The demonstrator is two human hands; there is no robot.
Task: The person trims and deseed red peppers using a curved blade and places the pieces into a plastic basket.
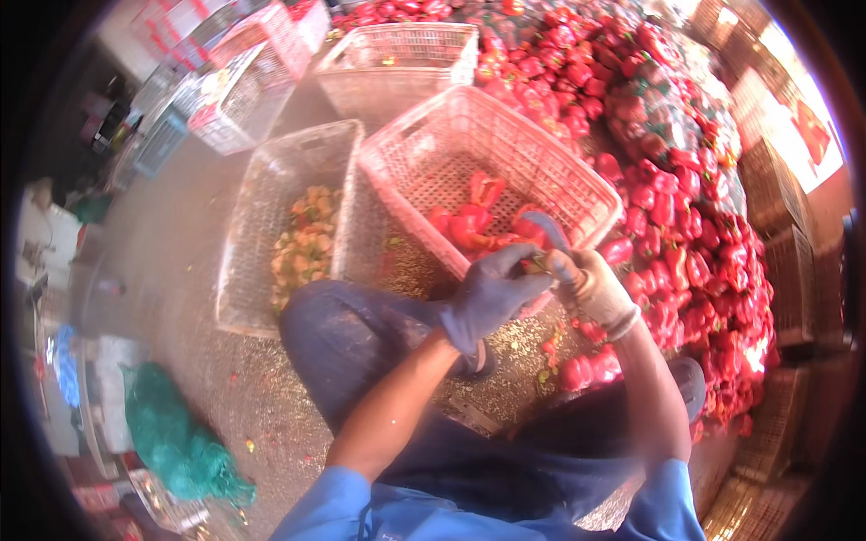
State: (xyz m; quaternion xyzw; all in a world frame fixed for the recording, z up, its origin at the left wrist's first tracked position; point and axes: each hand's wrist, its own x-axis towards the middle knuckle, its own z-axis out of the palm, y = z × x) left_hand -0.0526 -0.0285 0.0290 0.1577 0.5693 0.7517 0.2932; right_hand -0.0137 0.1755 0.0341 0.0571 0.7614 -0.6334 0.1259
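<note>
My left hand (pixel 488 292), in a blue-grey glove, has its fingers curled around a pepper piece with a green stem (pixel 534 266), mostly hidden by the hands. My right hand (pixel 601 287) wears a cream glove with a stained thumb and grips a curved knife (pixel 551 228). Its blade rises past the thumb over the crate, and the handle is hidden in the fist. Both hands meet above the near corner of a pink plastic crate (pixel 406 193). Cut red bell peppers (pixel 467 226) lie inside that crate.
Left of it, a pale crate (pixel 237 250) holds pepper cores (pixel 308 237). A heap of red bell peppers (pixel 676 270) rises at the right, with filled net bags (pixel 646 111). Another crate (pixel 396 91) stands behind. Seeds litter the floor (pixel 257 385) near a green net (pixel 172 433).
</note>
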